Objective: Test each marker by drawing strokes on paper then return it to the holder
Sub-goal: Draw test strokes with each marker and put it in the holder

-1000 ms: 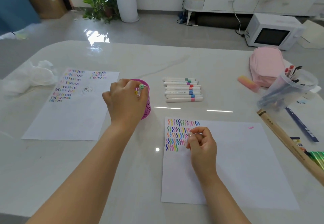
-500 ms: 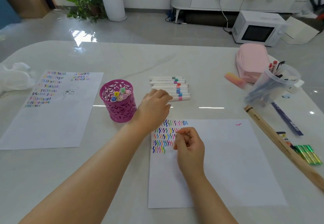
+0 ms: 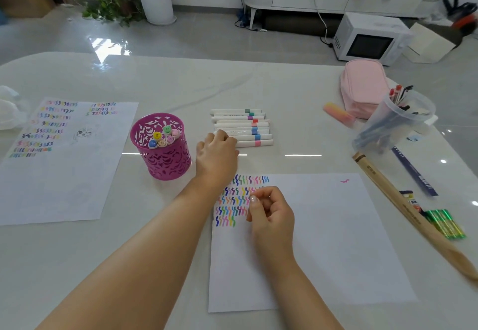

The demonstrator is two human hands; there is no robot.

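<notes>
1. Seven or so white-barrelled markers with coloured bands (image 3: 241, 128) lie side by side in a row on the pale glossy bench (image 3: 181, 84), just beyond the near sheet of white paper covered in coloured squiggles (image 3: 310, 239); the magenta cut-out metal holder (image 3: 161, 148), to their left, already stands with several capped markers in it.
2. Risk: these barrels are round and packed close, so pulling at the nearest one from its end could roll or scatter its neighbours across the slick bench.
3. Risk: the holder sits just beside the reaching forearm, so a careless sweep back could knock it over and spill its markers.
4. Left hand (image 3: 217, 153): stretched forward, palm down, fingers (image 3: 222, 137) curled loosely onto the left ends of the nearest markers; whether they have closed on one I cannot tell.
5. Right hand (image 3: 271, 213): resting on the near paper by the squiggles, fingers curled inward; anything pinched there is hidden.
</notes>
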